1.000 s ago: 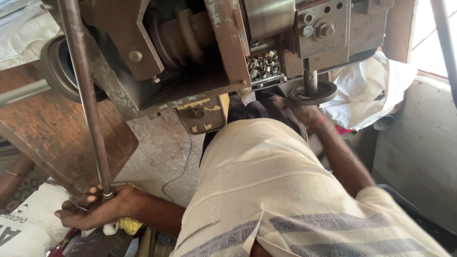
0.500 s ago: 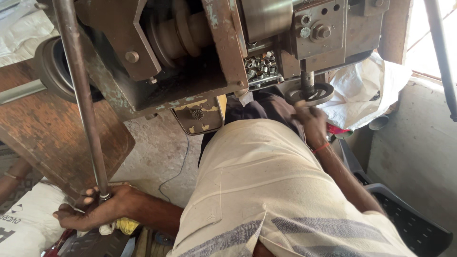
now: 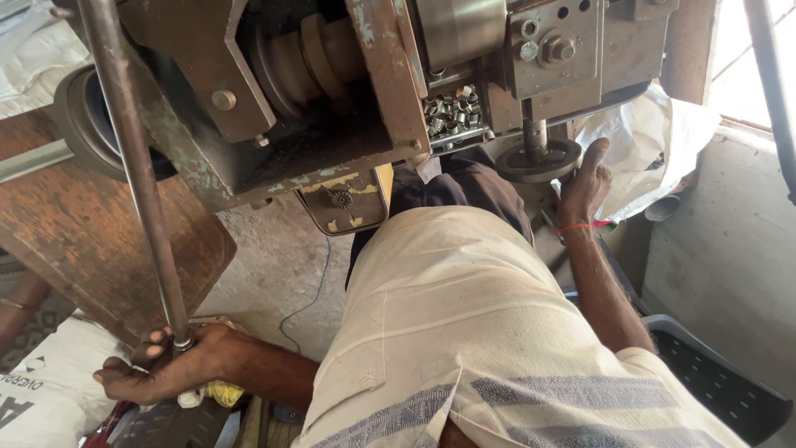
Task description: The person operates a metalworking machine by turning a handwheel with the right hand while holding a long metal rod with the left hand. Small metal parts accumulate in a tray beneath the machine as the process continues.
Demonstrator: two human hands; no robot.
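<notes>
Working a rusty press by its lever and die plate

The left hand point(image 3: 170, 369) is clenched around the low end of the long grey steel lever rod point(image 3: 137, 178); the right hand point(image 3: 585, 184), fingers loosely spread, rests beside the round dark metal die plate point(image 3: 539, 162) under the press head. Judged: keep fingers off the plate before pulling.

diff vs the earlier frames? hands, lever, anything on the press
Right hand shifted a little: it was over the round die plate, now it rests at the plate's right edge, thumb up. Left hand keeps its grip on the lower end of the long lever rod; rod, machine and small metal parts unchanged.
</notes>
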